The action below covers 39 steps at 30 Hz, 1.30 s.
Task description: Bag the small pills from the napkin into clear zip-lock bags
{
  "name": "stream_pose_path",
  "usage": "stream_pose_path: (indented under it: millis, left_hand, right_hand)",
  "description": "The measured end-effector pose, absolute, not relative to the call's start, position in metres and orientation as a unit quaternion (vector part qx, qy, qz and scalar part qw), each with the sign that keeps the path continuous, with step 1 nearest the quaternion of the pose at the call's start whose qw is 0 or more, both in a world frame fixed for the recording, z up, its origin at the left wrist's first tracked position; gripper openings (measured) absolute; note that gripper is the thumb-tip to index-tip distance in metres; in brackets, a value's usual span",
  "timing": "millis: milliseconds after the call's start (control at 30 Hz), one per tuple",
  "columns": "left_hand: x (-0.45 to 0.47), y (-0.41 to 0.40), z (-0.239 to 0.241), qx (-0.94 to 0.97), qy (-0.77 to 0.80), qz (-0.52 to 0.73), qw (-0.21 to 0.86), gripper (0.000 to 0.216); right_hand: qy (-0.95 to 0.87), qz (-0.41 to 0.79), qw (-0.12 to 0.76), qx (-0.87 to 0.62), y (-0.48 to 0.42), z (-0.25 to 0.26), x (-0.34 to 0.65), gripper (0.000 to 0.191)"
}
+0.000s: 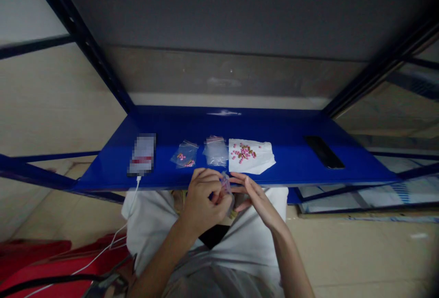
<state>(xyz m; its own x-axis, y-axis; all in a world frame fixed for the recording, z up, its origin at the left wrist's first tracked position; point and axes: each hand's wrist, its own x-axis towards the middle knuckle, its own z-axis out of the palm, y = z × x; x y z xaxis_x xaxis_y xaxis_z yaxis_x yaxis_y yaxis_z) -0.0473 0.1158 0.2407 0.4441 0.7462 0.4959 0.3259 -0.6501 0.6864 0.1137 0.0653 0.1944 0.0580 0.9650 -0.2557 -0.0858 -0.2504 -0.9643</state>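
Both my hands meet just below the front edge of a blue metal shelf (291,160). My left hand (203,197) is closed in a pinch on a small clear plastic bag (227,187). My right hand (254,195) touches the same bag from the right, its fingers pressed on it. On the shelf above lies a white paper (260,163) with several pink and brown pills (243,151). Left of it sit a pile of empty clear bags (215,150) and a filled clear bag (185,155) with pills inside.
A blurred-out phone (142,154) lies at the shelf's left, with a white cable (113,241) running down from it. A black phone (324,151) lies at the right. Dark blue shelf posts (85,41) rise on both sides. Red objects (51,261) sit on the floor at lower left.
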Motion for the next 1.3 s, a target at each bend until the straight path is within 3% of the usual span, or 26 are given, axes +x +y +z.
stream_pose_path:
  millis: [167,367,533,633,867,1100,1300]
  left_hand:
    - [-0.013,0.138,0.236,0.824,0.248,0.419,0.29,0.027]
    - [0.025,0.167,0.184,0.801,0.35,0.423,0.239,0.022]
    - [0.058,0.173,0.151,0.878,0.301,0.34,0.15,0.044]
    - [0.07,0.176,0.138,0.895,0.319,0.291,0.113,0.054]
    - [0.074,0.178,0.127,0.896,0.353,0.259,0.079,0.052]
    - [0.077,0.176,0.125,0.894,0.365,0.256,0.045,0.048]
    - [0.078,0.176,0.122,0.891,0.379,0.249,0.025,0.05]
  right_hand:
    - [-0.26,0.574,0.568,-0.53,0.08,0.179,0.13,0.048]
    - [-0.153,0.404,0.644,-0.631,0.104,0.164,0.182,0.052]
    - [-0.221,0.295,0.617,-0.695,0.12,0.158,0.211,0.058]
    - [-0.279,0.298,0.586,-0.7,0.124,0.162,0.219,0.059]
    - [-0.363,0.322,0.536,-0.691,0.13,0.172,0.228,0.063]
    - [-0.355,0.184,0.495,-0.772,0.129,0.178,0.232,0.053]
    - [-0.348,0.125,0.512,-0.775,0.125,0.186,0.227,0.051]
